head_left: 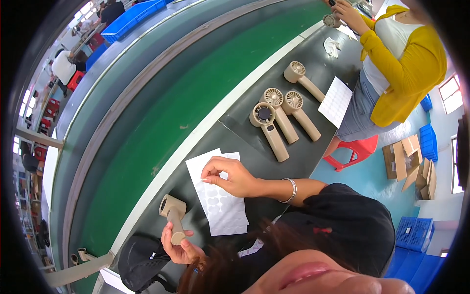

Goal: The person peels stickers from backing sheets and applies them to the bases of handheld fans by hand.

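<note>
My left hand (182,249) is wrapped round the handle of a beige handheld fan (174,211), its head tilted up and away from me. Over white sticker sheets (224,215) on the dark worktable, my right hand (232,177) is closed, thumb and forefinger pinched together. Whatever lies between those fingertips, if anything, is too small to make out. The sheets overlap and carry rows of round pale stickers. Farther right on the table rest several more beige fans, among them one with a dark round centre (264,114).
A green conveyor belt (205,88) runs along the table's far side. A black bag (139,262) sits beside my left hand. At right, a co-worker in a yellow cardigan (391,68) holds a fan near another sticker sheet (337,103). A red stool (355,152) and cardboard boxes (401,159) stand behind.
</note>
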A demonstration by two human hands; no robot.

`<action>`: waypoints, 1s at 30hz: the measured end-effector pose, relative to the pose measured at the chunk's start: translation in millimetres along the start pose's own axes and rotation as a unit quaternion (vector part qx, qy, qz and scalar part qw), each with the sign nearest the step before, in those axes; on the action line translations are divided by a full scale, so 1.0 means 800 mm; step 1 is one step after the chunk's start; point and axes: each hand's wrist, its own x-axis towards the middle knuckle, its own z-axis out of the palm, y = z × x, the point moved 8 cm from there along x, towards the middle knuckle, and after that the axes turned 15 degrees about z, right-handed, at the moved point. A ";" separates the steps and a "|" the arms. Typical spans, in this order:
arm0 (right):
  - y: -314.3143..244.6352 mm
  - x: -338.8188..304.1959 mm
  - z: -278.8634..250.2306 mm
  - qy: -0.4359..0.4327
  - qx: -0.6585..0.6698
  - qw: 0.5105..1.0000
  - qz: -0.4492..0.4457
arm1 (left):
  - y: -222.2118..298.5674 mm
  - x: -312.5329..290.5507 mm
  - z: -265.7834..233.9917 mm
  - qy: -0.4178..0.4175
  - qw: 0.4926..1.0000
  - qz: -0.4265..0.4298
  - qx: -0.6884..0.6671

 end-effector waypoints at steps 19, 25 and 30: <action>0.047 0.023 -0.024 -0.014 0.181 0.974 0.132 | 0.007 0.000 0.008 0.000 1.000 0.002 0.013; 0.056 0.024 -0.020 -0.047 0.259 0.945 0.196 | 0.005 0.004 -0.007 0.046 0.995 0.015 0.089; 0.071 0.028 -0.007 -0.076 0.377 0.892 0.238 | 0.010 0.010 -0.024 0.123 0.986 -0.010 0.114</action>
